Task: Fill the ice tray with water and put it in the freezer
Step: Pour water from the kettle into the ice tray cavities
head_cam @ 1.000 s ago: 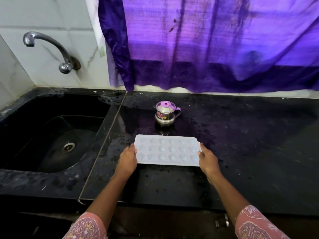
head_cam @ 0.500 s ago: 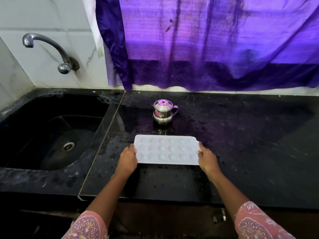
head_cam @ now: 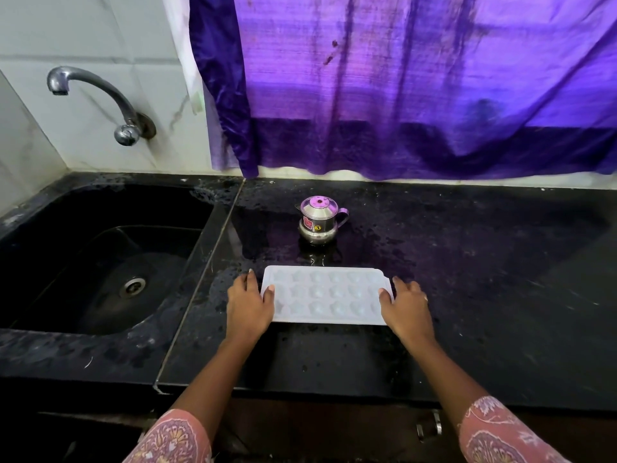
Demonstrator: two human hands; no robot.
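Note:
A white ice tray [head_cam: 325, 295] with several rounded cells lies flat on the black counter [head_cam: 484, 279], just in front of me. My left hand [head_cam: 248, 305] grips its left end, thumb on the top rim and fingers down the side. My right hand [head_cam: 405, 304] grips the right end the same way, thumb on the rim. I cannot tell whether the cells hold water. No freezer is in view.
A small steel pot with a lid [head_cam: 319, 223] stands just behind the tray. A black sink [head_cam: 100, 262] with a drain lies to the left, and a steel tap [head_cam: 96, 98] juts from the tiled wall above it. A purple curtain [head_cam: 417, 85] hangs behind the wet counter.
Both hands stay on the tray's ends and the tray has not visibly shifted on the counter. The view has drawn back slightly, showing more of the counter's front edge.

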